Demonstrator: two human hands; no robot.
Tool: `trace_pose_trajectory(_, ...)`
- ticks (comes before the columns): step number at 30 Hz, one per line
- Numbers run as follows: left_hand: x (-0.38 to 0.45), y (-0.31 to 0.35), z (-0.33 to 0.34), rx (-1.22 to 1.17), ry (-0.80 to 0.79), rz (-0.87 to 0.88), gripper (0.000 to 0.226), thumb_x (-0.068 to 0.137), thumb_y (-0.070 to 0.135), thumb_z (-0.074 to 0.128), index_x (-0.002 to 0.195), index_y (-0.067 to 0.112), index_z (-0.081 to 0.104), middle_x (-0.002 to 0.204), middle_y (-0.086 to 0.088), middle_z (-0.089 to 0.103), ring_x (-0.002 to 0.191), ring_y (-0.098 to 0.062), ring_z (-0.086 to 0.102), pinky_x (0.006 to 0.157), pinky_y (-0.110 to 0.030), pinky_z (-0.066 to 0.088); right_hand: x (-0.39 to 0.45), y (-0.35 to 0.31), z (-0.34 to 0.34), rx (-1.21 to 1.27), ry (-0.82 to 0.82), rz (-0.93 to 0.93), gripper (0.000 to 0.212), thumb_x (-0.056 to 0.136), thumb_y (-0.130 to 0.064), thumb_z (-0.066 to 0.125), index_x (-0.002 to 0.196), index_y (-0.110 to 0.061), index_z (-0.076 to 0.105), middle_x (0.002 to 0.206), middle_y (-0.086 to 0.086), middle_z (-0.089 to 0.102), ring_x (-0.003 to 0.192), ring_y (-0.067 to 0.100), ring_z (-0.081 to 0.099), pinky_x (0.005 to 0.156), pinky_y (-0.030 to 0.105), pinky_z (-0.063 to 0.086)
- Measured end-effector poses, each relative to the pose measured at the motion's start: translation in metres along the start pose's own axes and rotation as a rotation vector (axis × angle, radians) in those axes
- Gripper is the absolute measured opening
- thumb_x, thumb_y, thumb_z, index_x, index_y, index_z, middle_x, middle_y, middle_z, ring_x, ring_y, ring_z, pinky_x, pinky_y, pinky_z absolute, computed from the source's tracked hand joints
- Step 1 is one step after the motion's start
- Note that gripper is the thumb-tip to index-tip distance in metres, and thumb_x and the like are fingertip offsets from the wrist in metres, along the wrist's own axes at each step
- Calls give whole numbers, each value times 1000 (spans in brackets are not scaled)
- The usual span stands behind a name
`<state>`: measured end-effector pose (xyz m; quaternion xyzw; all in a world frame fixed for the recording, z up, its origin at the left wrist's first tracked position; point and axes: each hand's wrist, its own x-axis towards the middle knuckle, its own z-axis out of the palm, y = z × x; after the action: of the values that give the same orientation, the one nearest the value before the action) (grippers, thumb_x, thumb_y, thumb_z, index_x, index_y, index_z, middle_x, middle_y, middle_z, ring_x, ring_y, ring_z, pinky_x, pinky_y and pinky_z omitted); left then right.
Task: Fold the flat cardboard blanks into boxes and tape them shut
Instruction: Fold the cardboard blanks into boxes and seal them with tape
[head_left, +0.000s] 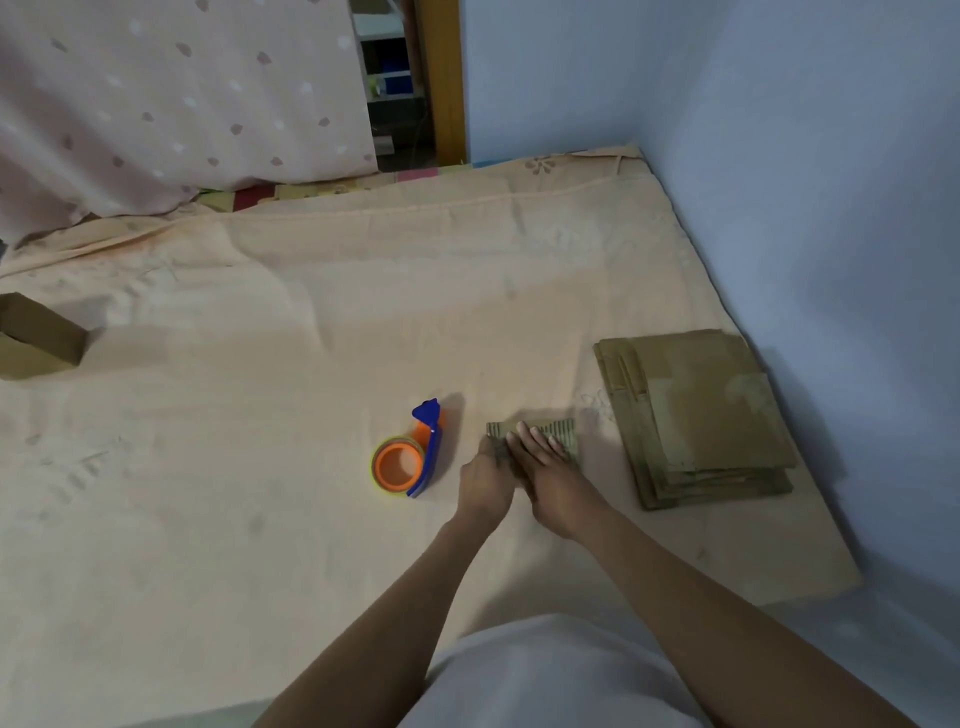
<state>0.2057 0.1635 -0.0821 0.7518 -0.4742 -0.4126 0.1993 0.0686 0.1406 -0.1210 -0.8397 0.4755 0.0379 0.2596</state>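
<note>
Item: small corrugated cardboard blank (563, 434), on the bed (260, 364) at 3 o'clock from the tape dispenser (408, 457). Right hand (545, 467) presses flat-fingered on top; left hand (485, 480) pinches its left edge. Seemingly light, stiff, creasable; best held by edges. Stack of blanks (696, 415) further right.

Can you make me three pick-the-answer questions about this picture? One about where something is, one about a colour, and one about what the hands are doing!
1. Where is the stack of flat blanks?
A. left of the tape dispenser
B. right of the hands, by the wall
C. on the pillow

2. What colour is the tape dispenser?
A. blue and orange
B. green
C. black

3. What do the left hand and right hand do?
A. hang idle
B. hold the tape
C. work on a cardboard piece

Answers: B, it lies near the blue wall; A, blue frame, orange hub; C, both hands touch it.
</note>
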Motion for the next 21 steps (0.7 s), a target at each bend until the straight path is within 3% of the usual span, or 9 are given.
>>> trace_pose_trajectory(4,11,3,4,35,30,-75,29,106,20,32,115,3,54,105,-20,66,93,-35,60,69,-32,37,0,2,-14,151,-66,-4,75,96,0,39,161,-18,6,168,-3,-5,155,15,-7,122,24,-8)
trace_pose_trajectory(7,15,7,7,83,20,-145,29,105,20,32,114,4,54,107,-19,65,85,-28,56,69,-34,40,1,3,-26,409,-91,75,67,98,-1,42,159,-24,24,167,-7,13,154,11,8,125,27,8)
trace_pose_trajectory(9,19,6,7,153,-27,-191,27,103,15,37,115,2,56,111,-18,64,95,-31,59,74,-36,46,2,1,-35,572,6,198,55,101,-6,44,151,-28,44,156,0,43,142,16,39,113,23,31)
trace_pose_trajectory(11,23,1,4,170,-72,-237,27,103,15,40,116,-2,56,115,-17,62,106,-35,60,76,-34,44,2,2,-47,585,201,305,43,101,-9,47,140,-25,56,133,5,62,119,19,59,92,16,42)
trace_pose_trajectory(14,29,-4,-1,60,-94,-307,38,107,30,37,113,-3,55,111,-18,62,101,-34,60,71,-33,41,2,16,-56,515,373,499,37,101,-17,54,138,-12,54,127,10,64,117,27,60,80,20,39)
trace_pose_trajectory(17,39,-7,-10,-73,-124,-363,36,105,32,44,106,-2,57,94,-13,56,83,-25,53,67,-30,38,3,32,-48,605,173,691,49,96,-39,65,132,-6,59,125,12,65,119,33,60,91,32,47)
trace_pose_trajectory(19,45,-10,-15,-123,-151,-398,35,102,34,50,99,1,58,82,-9,53,72,-20,48,64,-29,38,4,32,-40,680,110,715,44,94,-45,65,114,-7,71,107,10,72,105,29,66,85,32,51)
trace_pose_trajectory(21,47,-10,-18,-145,-156,-419,48,98,43,55,106,-5,61,70,-5,47,62,-17,44,54,-26,36,7,30,-36,705,165,734,41,94,-45,65,101,-6,75,92,8,72,94,27,67,73,30,49)
